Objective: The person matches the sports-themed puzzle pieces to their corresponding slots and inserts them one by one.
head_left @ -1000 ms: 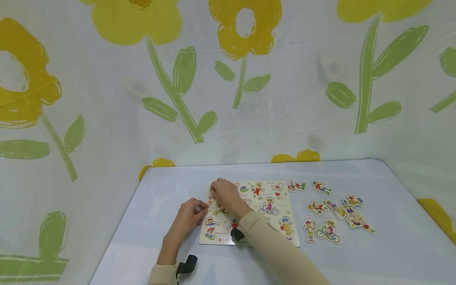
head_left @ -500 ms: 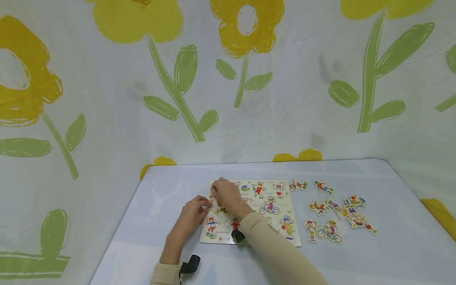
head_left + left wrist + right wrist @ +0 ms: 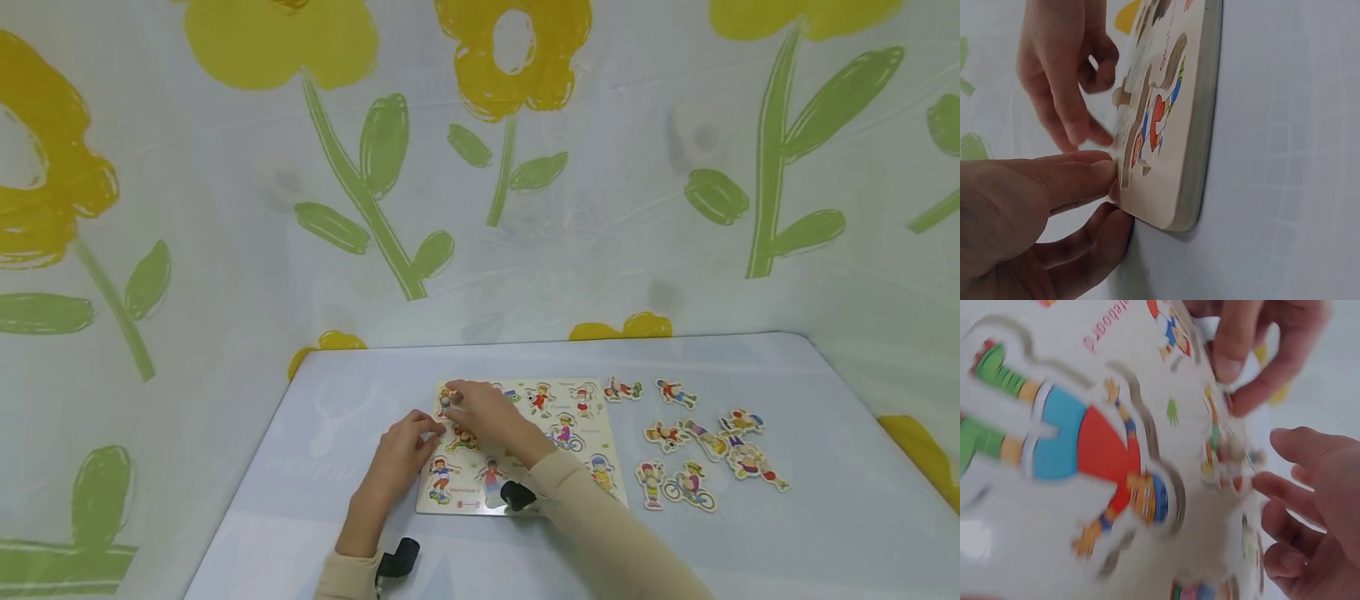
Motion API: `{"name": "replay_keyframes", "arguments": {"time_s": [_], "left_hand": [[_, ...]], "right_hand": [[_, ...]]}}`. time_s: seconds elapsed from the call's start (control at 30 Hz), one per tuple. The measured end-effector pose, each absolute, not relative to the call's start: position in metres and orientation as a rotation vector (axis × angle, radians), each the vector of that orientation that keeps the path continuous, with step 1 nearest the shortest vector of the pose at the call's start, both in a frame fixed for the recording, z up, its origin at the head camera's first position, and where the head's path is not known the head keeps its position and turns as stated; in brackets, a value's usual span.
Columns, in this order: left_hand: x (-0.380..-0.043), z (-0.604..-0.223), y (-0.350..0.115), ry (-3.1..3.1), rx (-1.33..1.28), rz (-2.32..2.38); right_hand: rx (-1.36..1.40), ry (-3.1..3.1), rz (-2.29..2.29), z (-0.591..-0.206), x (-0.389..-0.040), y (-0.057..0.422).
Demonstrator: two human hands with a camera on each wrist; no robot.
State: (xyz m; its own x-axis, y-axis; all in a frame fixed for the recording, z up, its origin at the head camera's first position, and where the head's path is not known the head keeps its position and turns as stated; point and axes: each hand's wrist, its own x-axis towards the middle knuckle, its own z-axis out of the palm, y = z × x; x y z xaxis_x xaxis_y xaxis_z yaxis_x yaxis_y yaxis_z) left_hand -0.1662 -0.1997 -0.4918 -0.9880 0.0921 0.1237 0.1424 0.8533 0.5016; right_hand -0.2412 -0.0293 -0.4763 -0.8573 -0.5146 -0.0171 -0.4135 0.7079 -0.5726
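A wooden peg-puzzle board (image 3: 602, 439) printed with sports figures lies on the table. My left hand (image 3: 405, 450) pinches its left edge, thumb on the face and fingers along the side in the left wrist view. My right hand (image 3: 491, 417) hovers over the board's upper left, fingers apart and holding nothing. Just beyond those fingertips sits a figure piece (image 3: 444, 403); a running figure piece (image 3: 463, 439) is below it. In the right wrist view, a wooden knob (image 3: 1233, 450) stands up from a piece near the right fingertips. The right forearm hides part of the board.
Several loose figure pieces lie right of the board, among them a cyclist (image 3: 692, 487), a standing figure (image 3: 652, 484) and one in blue and red (image 3: 677, 393). A few of them touch or overlap. A flower-printed curtain (image 3: 585, 208) hangs behind the table (image 3: 315, 483).
My right hand has spread its fingers and drawn back slightly to the right, leaving the upper-left figure piece in sight on the board. The left hand stays at the board's edge.
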Motion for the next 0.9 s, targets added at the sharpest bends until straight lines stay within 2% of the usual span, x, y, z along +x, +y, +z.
{"name": "replay_keyframes", "arguments": {"time_s": [0.33,0.9], "left_hand": [[-0.168,-0.489,-0.199,-2.933,-0.159,-0.877],[-0.168,-0.489,-0.2,-2.942,-0.128,-0.962]], "right_hand": [[-0.759,2.864,-0.909,-0.48,-0.238,0.022],[-0.603,3.012,-0.678,-0.468,-0.228,0.093]]}}
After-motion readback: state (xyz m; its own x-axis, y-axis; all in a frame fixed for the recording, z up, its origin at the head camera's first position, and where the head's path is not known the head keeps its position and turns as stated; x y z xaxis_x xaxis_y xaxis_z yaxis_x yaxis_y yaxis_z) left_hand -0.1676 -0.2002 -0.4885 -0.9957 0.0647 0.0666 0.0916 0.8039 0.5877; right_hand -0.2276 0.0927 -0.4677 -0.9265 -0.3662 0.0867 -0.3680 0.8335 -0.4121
